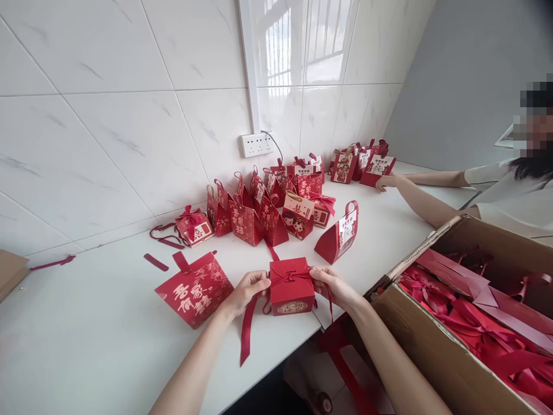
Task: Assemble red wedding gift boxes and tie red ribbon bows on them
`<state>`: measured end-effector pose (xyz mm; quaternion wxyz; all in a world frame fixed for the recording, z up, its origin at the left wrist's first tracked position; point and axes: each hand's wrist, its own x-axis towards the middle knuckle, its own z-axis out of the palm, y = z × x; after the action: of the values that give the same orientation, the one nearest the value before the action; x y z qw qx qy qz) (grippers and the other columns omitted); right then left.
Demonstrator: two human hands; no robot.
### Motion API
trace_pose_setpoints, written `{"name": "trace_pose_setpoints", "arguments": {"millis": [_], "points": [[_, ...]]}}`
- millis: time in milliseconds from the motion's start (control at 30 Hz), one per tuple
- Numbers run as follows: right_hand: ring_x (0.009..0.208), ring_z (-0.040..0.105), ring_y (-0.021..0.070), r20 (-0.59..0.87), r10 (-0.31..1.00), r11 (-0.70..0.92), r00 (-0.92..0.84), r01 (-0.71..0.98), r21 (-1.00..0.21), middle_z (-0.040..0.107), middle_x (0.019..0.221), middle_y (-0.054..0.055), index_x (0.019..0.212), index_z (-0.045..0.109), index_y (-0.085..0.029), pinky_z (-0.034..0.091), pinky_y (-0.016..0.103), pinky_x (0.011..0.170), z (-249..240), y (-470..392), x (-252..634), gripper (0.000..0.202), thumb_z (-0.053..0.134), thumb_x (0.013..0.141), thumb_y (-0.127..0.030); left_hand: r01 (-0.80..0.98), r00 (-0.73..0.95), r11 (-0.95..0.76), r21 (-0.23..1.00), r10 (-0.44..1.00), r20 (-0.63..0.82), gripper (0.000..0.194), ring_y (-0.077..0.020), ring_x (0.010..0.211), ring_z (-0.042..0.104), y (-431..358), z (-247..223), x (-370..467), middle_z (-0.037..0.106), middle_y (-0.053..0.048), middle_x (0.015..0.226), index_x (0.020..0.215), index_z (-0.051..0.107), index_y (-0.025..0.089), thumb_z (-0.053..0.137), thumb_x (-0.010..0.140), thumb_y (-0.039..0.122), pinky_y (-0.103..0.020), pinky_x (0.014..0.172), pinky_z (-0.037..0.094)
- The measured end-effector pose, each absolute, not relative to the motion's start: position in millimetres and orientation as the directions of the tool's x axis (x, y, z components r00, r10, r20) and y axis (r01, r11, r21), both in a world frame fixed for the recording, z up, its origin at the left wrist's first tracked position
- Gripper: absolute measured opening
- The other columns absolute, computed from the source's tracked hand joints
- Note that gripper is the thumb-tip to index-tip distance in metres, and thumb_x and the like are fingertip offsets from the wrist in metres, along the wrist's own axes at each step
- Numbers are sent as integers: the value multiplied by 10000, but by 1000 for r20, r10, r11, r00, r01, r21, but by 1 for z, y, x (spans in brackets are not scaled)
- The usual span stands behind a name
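A small red gift box [292, 305] sits near the table's front edge, its lid flap closed and a dark red ribbon [246, 340] drawn across the top through slots. At the box's left side, my left hand [249, 293] is closed on the ribbon, and one loose tail hangs below it. My right hand [336, 287] pinches the ribbon at the right side, with another tail dangling under the fingers. A flat red printed box [195, 288] with white lettering and a loop lies beside my left hand.
Several finished red gift boxes [246, 219] stand along the tiled wall. One triangular box [337, 237] stands apart. An open carton [432, 323] of red boxes and ribbons is at right. A co-worker's hand [386, 183] touches a box at the back. A power strip [257, 144] is on the wall.
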<state>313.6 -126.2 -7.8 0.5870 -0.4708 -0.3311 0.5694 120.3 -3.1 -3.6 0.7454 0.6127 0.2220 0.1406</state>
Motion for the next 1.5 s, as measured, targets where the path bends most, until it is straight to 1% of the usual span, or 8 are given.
{"name": "trace_pose_setpoints", "arguments": {"millis": [167,533,600,733,833,1033,1233,1500], "points": [[407,102,33,-153,983,-108,97,-365,-925,202,442,-106,509,299,-194,89,235,434,-18,-127,319,536,680,643,-546,41,861,245,969,484,-159,495,-63,471,383,-3,-8,120,413,44,509,522,328,168,694,638,481,-208,479,291],[417,125,34,-167,986,-149,21,-350,-925,256,462,-101,565,428,-173,85,231,447,-16,-129,326,454,704,650,-523,84,877,318,944,427,-221,467,-37,432,343,1,-10,118,427,46,504,551,357,155,698,650,459,-179,416,204],[430,175,35,-189,981,-159,48,-364,-918,302,498,-83,569,437,-167,109,225,437,-16,-131,324,443,701,666,-508,110,883,325,939,402,-242,438,-37,419,341,3,-7,117,432,48,493,574,384,156,702,652,446,-176,405,201],[499,347,59,-228,972,-188,55,-400,-897,397,558,-45,555,441,-164,267,220,488,-14,-134,321,450,703,661,-514,212,889,311,927,332,-315,366,-54,404,374,7,2,114,433,49,471,639,479,145,691,665,442,-183,385,230],[496,383,68,-227,973,-196,38,-381,-903,427,540,-37,546,463,-163,302,230,505,-12,-136,321,443,692,668,-522,220,891,304,927,323,-318,364,-64,433,415,7,6,115,459,30,491,603,499,130,674,689,438,-199,426,291],[477,318,51,-208,977,-178,39,-383,-906,398,562,-43,574,472,-161,221,217,459,-15,-135,322,440,689,667,-532,69,881,365,928,414,-229,415,-63,476,413,0,-11,119,475,18,524,540,439,140,695,664,443,-204,472,285],[440,129,38,-146,986,-107,77,-380,-919,232,484,-88,532,369,-177,113,225,447,-35,-132,320,542,687,609,-609,46,889,363,931,410,-204,487,-72,451,408,0,-28,118,462,20,509,539,394,155,688,644,528,-211,455,262],[426,169,40,-148,987,-122,64,-300,-946,301,469,-82,548,436,-174,160,228,464,-32,-132,332,492,688,629,-589,57,907,307,950,382,-178,476,-70,508,402,7,-21,117,490,9,539,542,433,139,711,633,515,-215,509,275]]}}
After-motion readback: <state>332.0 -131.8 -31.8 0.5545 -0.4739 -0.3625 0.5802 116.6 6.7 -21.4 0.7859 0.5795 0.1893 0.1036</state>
